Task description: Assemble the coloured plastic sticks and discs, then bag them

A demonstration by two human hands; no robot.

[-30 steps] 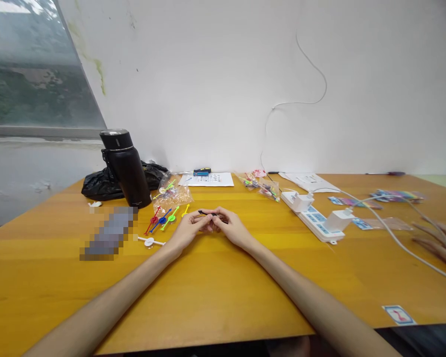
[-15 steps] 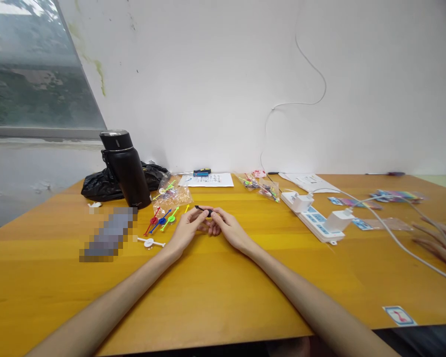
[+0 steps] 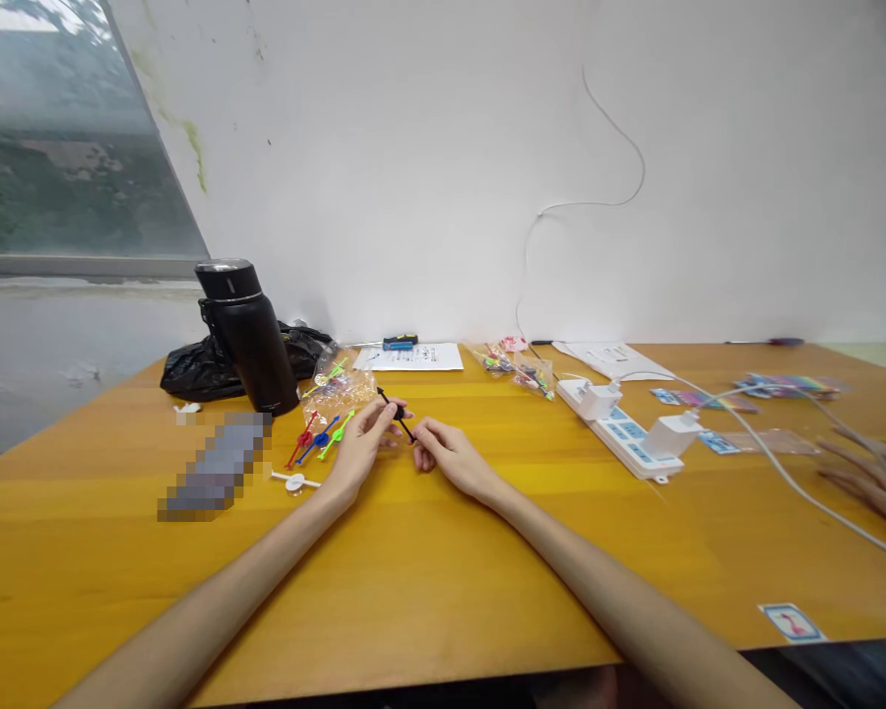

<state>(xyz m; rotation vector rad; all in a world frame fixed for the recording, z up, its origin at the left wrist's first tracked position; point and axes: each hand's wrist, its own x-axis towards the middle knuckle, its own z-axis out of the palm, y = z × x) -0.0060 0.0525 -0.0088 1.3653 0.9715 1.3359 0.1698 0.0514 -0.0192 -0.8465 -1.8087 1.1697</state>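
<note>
A black arrow spinner [image 3: 406, 429] is held up slantwise at the middle of the table, its pointed tip to the upper left. My left hand [image 3: 369, 438] pinches it near its round centre between thumb and fingers. At the spinner's lower end, my right hand [image 3: 447, 453] has thumb and fingertips closed on the tail. Left of my hands lie a red arrow spinner [image 3: 303, 439], a blue one [image 3: 317, 442] and a green one [image 3: 337, 436] side by side. Nearer to me lies a white arrow spinner [image 3: 295, 483].
A black bottle [image 3: 255, 345] stands before a black plastic bag [image 3: 199, 369]. Behind the spinners lies a clear bag [image 3: 344, 389]. Screwdrivers [image 3: 400, 343] rest on paper. A power strip [image 3: 627, 443] with chargers is at right, near another person's hand [image 3: 867, 473] and a cable [image 3: 775, 463].
The black spinner has turned from nearly level to a steep slant and shows more clearly. My hands have drawn slightly apart, the left one moving left.
</note>
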